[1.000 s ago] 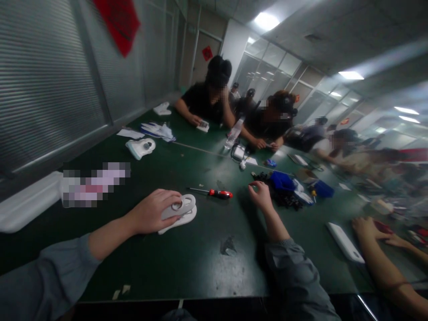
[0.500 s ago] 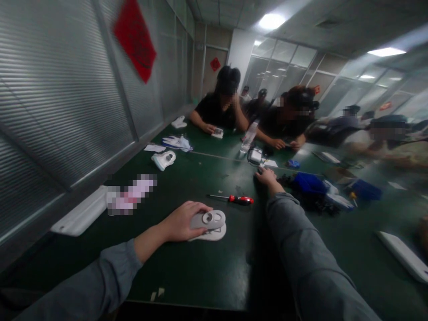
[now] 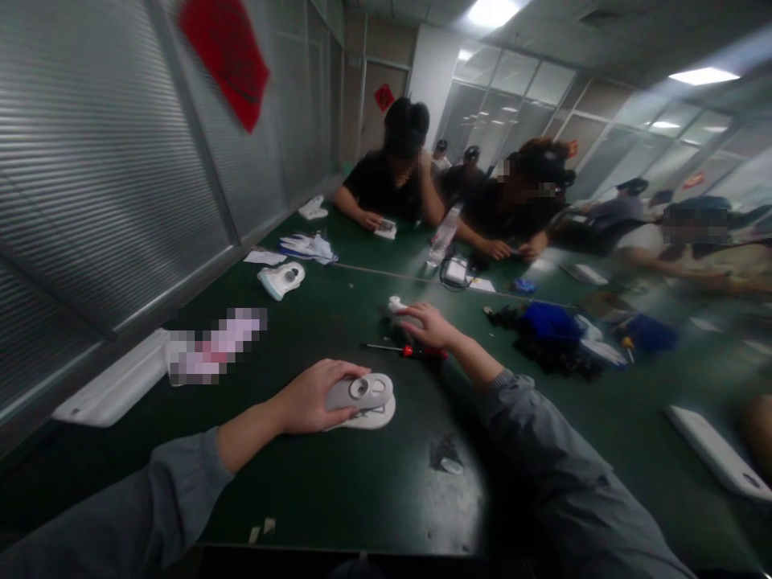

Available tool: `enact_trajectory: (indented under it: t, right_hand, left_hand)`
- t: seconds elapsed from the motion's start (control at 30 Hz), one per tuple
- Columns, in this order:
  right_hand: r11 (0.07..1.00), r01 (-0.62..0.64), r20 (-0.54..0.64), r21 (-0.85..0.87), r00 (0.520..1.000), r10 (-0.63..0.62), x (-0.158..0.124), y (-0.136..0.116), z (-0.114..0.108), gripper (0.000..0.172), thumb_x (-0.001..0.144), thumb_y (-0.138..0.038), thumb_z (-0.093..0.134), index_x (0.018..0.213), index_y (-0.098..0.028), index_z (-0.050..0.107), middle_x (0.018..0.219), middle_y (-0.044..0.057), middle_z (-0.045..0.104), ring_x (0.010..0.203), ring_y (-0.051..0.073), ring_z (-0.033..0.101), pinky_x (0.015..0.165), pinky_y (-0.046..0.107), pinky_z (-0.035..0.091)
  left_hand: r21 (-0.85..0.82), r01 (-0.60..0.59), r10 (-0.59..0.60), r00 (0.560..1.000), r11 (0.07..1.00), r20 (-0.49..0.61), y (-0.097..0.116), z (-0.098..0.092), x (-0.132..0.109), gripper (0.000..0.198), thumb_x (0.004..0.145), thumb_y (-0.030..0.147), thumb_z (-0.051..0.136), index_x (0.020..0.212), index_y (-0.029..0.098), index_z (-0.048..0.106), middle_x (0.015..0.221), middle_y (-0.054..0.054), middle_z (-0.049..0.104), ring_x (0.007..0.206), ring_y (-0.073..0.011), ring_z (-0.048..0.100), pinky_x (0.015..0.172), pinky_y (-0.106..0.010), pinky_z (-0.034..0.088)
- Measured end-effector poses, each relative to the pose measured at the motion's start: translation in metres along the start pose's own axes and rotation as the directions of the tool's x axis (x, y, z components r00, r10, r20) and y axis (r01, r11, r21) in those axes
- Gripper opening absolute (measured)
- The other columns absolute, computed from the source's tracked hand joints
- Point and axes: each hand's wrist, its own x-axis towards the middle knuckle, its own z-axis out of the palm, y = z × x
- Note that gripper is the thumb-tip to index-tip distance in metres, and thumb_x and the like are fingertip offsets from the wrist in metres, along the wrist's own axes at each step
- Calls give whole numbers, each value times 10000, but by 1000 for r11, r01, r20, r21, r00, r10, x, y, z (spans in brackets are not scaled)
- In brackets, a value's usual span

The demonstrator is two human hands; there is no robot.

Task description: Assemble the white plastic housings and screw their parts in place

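Right hand (image 3: 427, 323) has moved toward the table's (image 3: 289, 482) left edge, fingers pinching a white piece (image 3: 395, 303). Left hand (image 3: 310, 398) still clamps the grey plate (image 3: 372, 395).

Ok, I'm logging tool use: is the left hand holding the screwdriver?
No, the left hand grips a pale plastic part, while the screwdriver lies on the table beyond.

Worktop (image 3: 289, 490): smooth dk green, semi-gloss w/ pale glare. 2-pc housing (image 3: 377, 397): matt grey plastic up top, smooth white plastic below. Screwdriver (image 3: 433, 353): metal shaft, red/blk plastic handle. Small white part (image 3: 395, 304): prob. plastic, finish too blurred to tell. Gloves (image 3: 307, 246): soft cloth. Bottle (image 3: 443, 239): clear plastic. Bin (image 3: 550, 319): blue plastic. Sleeve (image 3: 567, 454): creased matt cloth.
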Motion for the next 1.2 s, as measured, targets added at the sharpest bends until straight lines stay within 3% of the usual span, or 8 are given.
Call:
enact_trajectory:
  t: [0.17, 0.33, 0.5, 0.63, 0.73, 0.83, 1.03, 1.2]
  right_hand:
    - [994, 43, 175, 99, 983, -60, -5, -25, 7, 371, 992, -482, 478, 1293, -344, 646, 1378, 47, 598, 1371, 279, 427, 1126, 505, 299]
    - [991, 75, 114, 112, 990, -88, -4, -4, -5, 357, 994, -456, 484, 1233, -288, 688, 1305, 41, 649, 1267, 211, 538, 1100, 365, 377]
    - [930, -324, -44, -171, 946, 322, -22, 47, -27, 286, 955, -405, 543, 1141, -259, 705, 1171, 46, 700, 1117, 215, 605, 994, 330, 438]
    - [770, -570, -221, -287, 822, 525, -53, 89, -43, 394, 934, -341, 526, 1272, -162, 618, 1319, 179, 595, 1270, 338, 473, 1044, 477, 360]
    - [669, -667, -267, -327, 744, 612, -74, 110, -47, 430, 945, -322, 466, 1315, -131, 575, 1354, 209, 565, 1284, 356, 450, 1051, 530, 326]
    - [628, -697, -255, -346, 714, 652, -85, 121, -44, 422, 957, -305, 402, 1279, -115, 598, 1319, 223, 594, 1259, 365, 469, 1025, 559, 336]
    - [724, -582, -162, -369, 808, 566, -75, 110, -36, 381, 955, -240, 406, 1263, -205, 628, 1333, 156, 614, 1293, 323, 462, 1074, 546, 288]
    - [893, -356, 26, -277, 926, 377, -45, 77, -26, 326, 958, -233, 473, 1211, -249, 679, 1245, 100, 669, 1153, 257, 596, 1002, 413, 420]
  left_hand:
    - [14, 18, -18, 1000, 1000, 18, 2, 0, 0, 541, 829, 338, 677, 1331, 294, 479, 1389, -55, 559, 1221, -273, 537, 1031, -472, 436]
    - [21, 22, -23, 1000, 1000, 18, 1, 0, 1, 538, 832, 353, 675, 1333, 297, 486, 1387, -57, 561, 1232, -282, 534, 1037, -480, 436]
    - [-1, 19, -19, 1000, 1000, 22, -1, 0, 0, 552, 828, 356, 676, 1343, 322, 480, 1389, -44, 560, 1210, -277, 548, 1016, -478, 452]
    - [-2, 30, -30, 999, 1000, 22, -1, 0, -1, 555, 823, 352, 678, 1342, 317, 485, 1374, -55, 566, 1206, -284, 546, 1006, -486, 453]
    - [1, 29, -29, 999, 1000, 18, 0, 0, -1, 554, 821, 343, 678, 1341, 310, 490, 1362, -55, 571, 1199, -280, 549, 1010, -471, 448]
    - [-9, 22, -22, 1000, 1000, 2, 1, -1, -1, 553, 817, 348, 679, 1339, 307, 500, 1338, -49, 585, 1181, -275, 560, 1009, -450, 446]
    - [-34, 14, -15, 1000, 999, -19, 2, -1, -1, 566, 807, 364, 686, 1342, 313, 508, 1314, -52, 605, 1160, -283, 572, 994, -453, 447]
    - [-42, 18, -20, 999, 999, -31, -1, 1, 0, 566, 802, 377, 692, 1337, 323, 517, 1307, -41, 613, 1155, -277, 579, 980, -435, 451]
